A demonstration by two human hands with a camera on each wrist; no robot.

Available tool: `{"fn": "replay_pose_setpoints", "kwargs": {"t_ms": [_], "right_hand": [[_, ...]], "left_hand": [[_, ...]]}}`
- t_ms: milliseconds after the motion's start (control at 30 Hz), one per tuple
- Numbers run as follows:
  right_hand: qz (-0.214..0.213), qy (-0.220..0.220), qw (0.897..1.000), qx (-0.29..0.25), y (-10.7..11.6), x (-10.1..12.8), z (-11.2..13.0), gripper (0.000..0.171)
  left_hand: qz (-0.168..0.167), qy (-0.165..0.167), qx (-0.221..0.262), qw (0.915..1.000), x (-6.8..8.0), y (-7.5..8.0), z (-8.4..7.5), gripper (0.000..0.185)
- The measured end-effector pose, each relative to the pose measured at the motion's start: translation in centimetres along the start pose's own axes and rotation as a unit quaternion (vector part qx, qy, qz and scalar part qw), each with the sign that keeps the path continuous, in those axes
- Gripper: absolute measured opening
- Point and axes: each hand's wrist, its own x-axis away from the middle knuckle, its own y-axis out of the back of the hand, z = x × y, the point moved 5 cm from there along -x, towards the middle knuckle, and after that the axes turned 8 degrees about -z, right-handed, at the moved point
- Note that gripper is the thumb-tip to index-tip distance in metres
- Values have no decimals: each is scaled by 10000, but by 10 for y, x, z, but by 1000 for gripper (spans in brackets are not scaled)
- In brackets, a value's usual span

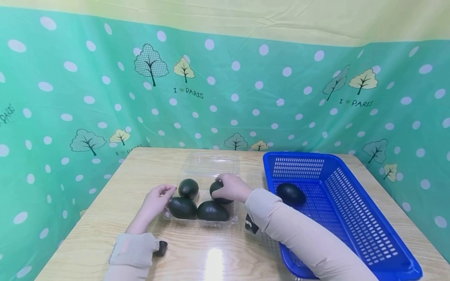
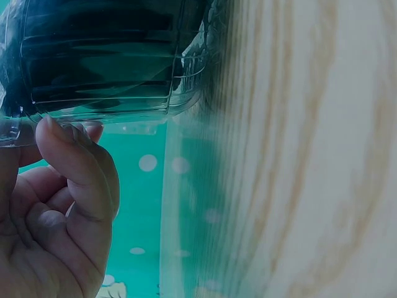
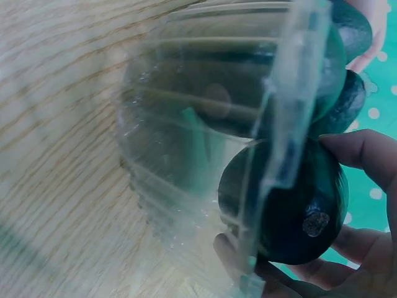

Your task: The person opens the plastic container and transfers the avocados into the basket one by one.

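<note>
A clear plastic clamshell container [image 1: 234,217] stands on the table with its lid [image 1: 211,163] folded back. Three dark green avocados rest in it: one at the back left [image 1: 188,189], one at the front left [image 1: 183,208] and one at the front right [image 1: 213,211]. Another avocado [image 3: 304,205] is in the grip of my right hand [image 1: 233,188], low over the container's back right part, overlapping its rim in the right wrist view. At the container's left side, my left hand [image 1: 156,201] pinches the rim between thumb and fingers.
To the right stands a blue perforated plastic basket [image 1: 299,154] with one avocado [image 1: 291,194] inside, and my right forearm crosses above its near part. A green dotted curtain [image 1: 246,86] hangs behind the wooden table [image 1: 140,168].
</note>
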Motion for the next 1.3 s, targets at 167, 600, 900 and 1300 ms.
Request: {"fn": "replay_pose_setpoints", "kwargs": {"t_ms": [167,600,900,1300], "right_hand": [[-28,-102,9996,-275,3,2,2,60],[-46,-323,9929,-1140,17,6,3,58],[-171,-441,9876,-1496,26,9,-1,58],[-385,-548,9853,-1574,42,18,-1,60]], "left_hand": [[22,36,25,10000,0,0,2,41],[-15,-10,-108,9999,1,0,4,41],[8,22,-98,9999,1,0,4,42],[39,4,-104,9999,-1,0,3,38]]}}
